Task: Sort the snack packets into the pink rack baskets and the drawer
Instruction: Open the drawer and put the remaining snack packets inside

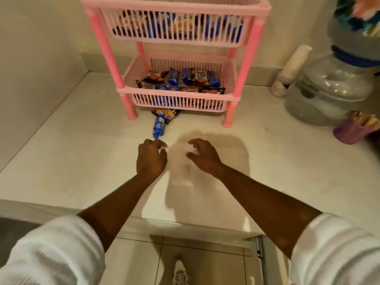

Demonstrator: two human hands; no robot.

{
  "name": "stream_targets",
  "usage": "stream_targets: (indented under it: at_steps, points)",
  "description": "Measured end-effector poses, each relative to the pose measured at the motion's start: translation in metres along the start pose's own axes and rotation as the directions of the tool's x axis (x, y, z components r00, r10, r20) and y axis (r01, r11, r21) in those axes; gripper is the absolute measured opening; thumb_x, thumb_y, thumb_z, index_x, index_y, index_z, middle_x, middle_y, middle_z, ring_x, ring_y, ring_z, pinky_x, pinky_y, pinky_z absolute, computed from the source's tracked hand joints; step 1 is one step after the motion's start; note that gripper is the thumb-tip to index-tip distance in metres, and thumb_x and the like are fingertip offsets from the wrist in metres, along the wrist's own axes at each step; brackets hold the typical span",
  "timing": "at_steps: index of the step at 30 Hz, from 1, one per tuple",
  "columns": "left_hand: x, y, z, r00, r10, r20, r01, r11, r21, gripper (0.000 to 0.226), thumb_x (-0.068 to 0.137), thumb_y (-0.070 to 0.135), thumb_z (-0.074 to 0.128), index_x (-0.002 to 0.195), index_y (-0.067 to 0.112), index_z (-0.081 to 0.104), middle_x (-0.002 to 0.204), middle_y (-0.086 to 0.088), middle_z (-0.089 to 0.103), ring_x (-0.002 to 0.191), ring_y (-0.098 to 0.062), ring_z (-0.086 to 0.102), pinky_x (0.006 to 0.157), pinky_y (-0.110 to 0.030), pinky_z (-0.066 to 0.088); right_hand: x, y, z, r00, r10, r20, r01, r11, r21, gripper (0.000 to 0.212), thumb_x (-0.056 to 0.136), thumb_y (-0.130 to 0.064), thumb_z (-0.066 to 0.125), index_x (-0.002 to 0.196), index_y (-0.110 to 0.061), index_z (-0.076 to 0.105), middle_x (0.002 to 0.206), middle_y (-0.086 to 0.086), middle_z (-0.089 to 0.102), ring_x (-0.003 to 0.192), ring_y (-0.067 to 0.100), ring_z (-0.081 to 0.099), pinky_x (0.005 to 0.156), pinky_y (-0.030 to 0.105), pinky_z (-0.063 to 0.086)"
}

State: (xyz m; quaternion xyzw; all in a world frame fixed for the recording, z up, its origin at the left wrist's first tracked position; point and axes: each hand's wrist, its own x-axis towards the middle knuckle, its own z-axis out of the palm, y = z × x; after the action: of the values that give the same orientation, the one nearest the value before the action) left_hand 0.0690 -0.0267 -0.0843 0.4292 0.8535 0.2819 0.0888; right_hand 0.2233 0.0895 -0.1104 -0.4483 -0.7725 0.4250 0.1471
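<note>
On white counter (82, 161), blue packet (159, 126) lies lengthwise toward pink rack (242, 64).

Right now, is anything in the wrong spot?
Yes. A blue packet and a dark packet lie on the counter, poking out from under the pink rack instead of sitting in its baskets.

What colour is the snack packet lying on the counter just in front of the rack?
Blue; the glossy blue snack packet shows best in the head view.
</note>
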Motion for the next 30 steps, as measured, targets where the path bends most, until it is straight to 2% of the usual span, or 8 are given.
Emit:
stream_targets:
  at_steps: [3, 7, 13, 16, 19, 21, 25, 30]
  points:
    - [0.036, -0.03, 0.0, 1.0, -0.016, 0.006, 0.015, 0.999, 0.051, 0.033, 0.093, 0.019, 0.058, 0.126, 0.015, 0.06, 0.124, -0.015, 0.054, 0.116, -0.031, 0.051, 0.093, -0.038, 0.044, 0.048, -0.014, 0.03, 0.999, -0.05, -0.011, 0.047, 0.986, -0.163, 0.053, 0.088, -0.035, 0.073, 0.138, -0.032, 0.055, 0.14, 0.004, 0.051, 0.127, 0.023, 0.053, 0.108, 0.036, 0.044]
    - [0.081, -0.055, 0.007, 1.0, -0.022, -0.012, 0.021, 0.999, -0.042, 0.046, 0.093, 0.031, 0.061, 0.134, 0.013, 0.051, 0.13, -0.015, 0.049, 0.118, -0.031, 0.051, 0.097, -0.04, 0.045, 0.105, -0.035, 0.054, 0.995, -0.099, -0.032, 0.085, 0.95, -0.299, 0.064, 0.091, -0.037, 0.067, 0.15, -0.032, 0.042, 0.154, 0.01, 0.039, 0.14, 0.031, 0.039, 0.115, 0.044, 0.038]
    - [0.121, -0.064, 0.027, 0.998, -0.057, 0.012, 0.058, 0.987, -0.147, 0.064, 0.088, 0.051, 0.062, 0.135, 0.011, 0.046, 0.123, -0.016, 0.052, 0.106, -0.031, 0.06, 0.086, -0.042, 0.052, 0.141, -0.05, 0.07, 0.984, -0.175, -0.036, 0.133, 0.856, -0.499, 0.067, 0.095, -0.03, 0.061, 0.152, -0.046, 0.03, 0.157, 0.01, 0.031, 0.14, 0.036, 0.033, 0.109, 0.049, 0.044]
    - [0.135, -0.066, 0.033, 0.997, -0.028, 0.073, 0.039, 0.988, -0.151, 0.063, 0.086, 0.047, 0.066, 0.134, 0.011, 0.047, 0.121, -0.016, 0.054, 0.106, -0.03, 0.057, 0.081, -0.034, 0.047, 0.152, -0.055, 0.072, 0.986, -0.167, -0.017, 0.124, 0.789, -0.602, 0.069, 0.094, -0.041, 0.059, 0.153, -0.048, 0.023, 0.15, 0.014, 0.036, 0.132, 0.039, 0.035, 0.099, 0.05, 0.049]
    - [0.143, -0.066, 0.037, 0.995, -0.044, 0.094, 0.062, 0.978, -0.197, 0.059, 0.084, 0.041, 0.07, 0.132, 0.013, 0.049, 0.119, -0.013, 0.058, 0.108, -0.025, 0.055, 0.078, -0.028, 0.041, 0.162, -0.057, 0.072, 0.983, -0.182, -0.036, 0.119, 0.765, -0.633, 0.072, 0.094, -0.046, 0.058, 0.155, -0.048, 0.019, 0.161, 0.012, 0.021, 0.14, 0.043, 0.026, 0.098, 0.051, 0.049]
    - [0.145, -0.067, 0.039, 0.992, -0.084, 0.095, 0.104, 0.968, -0.228, 0.06, 0.084, 0.04, 0.07, 0.134, 0.015, 0.049, 0.121, -0.012, 0.058, 0.106, -0.022, 0.057, 0.077, -0.027, 0.042, 0.166, -0.056, 0.074, 0.982, -0.186, -0.045, 0.114, 0.759, -0.642, 0.07, 0.095, -0.048, 0.057, 0.155, -0.045, 0.021, 0.165, 0.009, 0.017, 0.143, 0.044, 0.023, 0.098, 0.051, 0.05]
    - [0.143, -0.068, 0.04, 0.984, -0.148, 0.096, 0.169, 0.946, -0.276, 0.058, 0.084, 0.037, 0.07, 0.133, 0.014, 0.049, 0.121, -0.013, 0.058, 0.095, -0.022, 0.061, 0.075, -0.03, 0.049, 0.16, -0.051, 0.08, 0.972, -0.207, -0.108, 0.089, 0.757, -0.648, 0.058, 0.095, -0.044, 0.06, 0.148, -0.031, 0.041, 0.153, 0.006, 0.041, 0.132, 0.038, 0.041, 0.091, 0.049, 0.056]
    - [0.132, -0.061, 0.037, 0.974, -0.221, 0.047, 0.224, 0.921, -0.317, 0.06, 0.089, 0.033, 0.063, 0.139, 0.006, 0.043, 0.124, -0.017, 0.055, 0.106, -0.029, 0.059, 0.088, -0.041, 0.053, 0.149, -0.043, 0.072, 0.967, -0.222, -0.122, 0.096, 0.768, -0.633, 0.045, 0.095, -0.035, 0.061, 0.138, -0.024, 0.056, 0.142, 0.001, 0.054, 0.125, 0.03, 0.048, 0.09, 0.04, 0.054]
